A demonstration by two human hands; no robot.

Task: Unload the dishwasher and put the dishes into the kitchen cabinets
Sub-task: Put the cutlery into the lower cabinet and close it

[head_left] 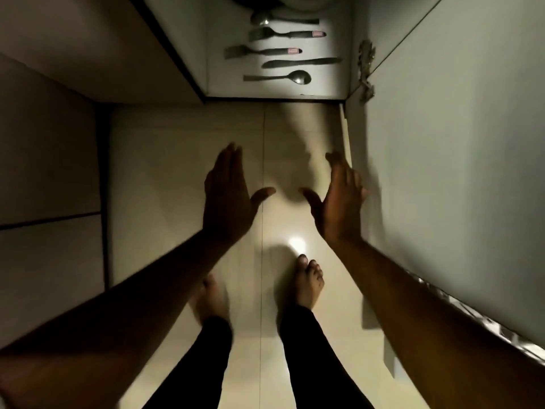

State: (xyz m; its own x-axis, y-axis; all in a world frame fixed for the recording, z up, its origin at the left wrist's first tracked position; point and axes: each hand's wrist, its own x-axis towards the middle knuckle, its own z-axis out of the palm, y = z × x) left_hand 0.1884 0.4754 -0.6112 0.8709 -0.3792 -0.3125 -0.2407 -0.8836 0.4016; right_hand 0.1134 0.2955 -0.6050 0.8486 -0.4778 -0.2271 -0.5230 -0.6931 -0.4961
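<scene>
Pale tiled floor (177,172) below, with a low open cabinet shelf (224,87) ahead. Left hand (228,196) and right hand (339,199) are empty, fingers straight, thumbs spread wide. The cutlery row (299,77) lies on the shelf, well beyond both sets of fingertips, long axes crosswise to the reach. The right hand is just beside the cabinet door (442,143). Room to move lies to its left.

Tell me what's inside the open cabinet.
Five pieces lie in a row on the cabinet floor: a spoon, two forks, a knife, another spoon. Behind them sits a round dish, mostly cut off; anything deeper is hidden.
</scene>
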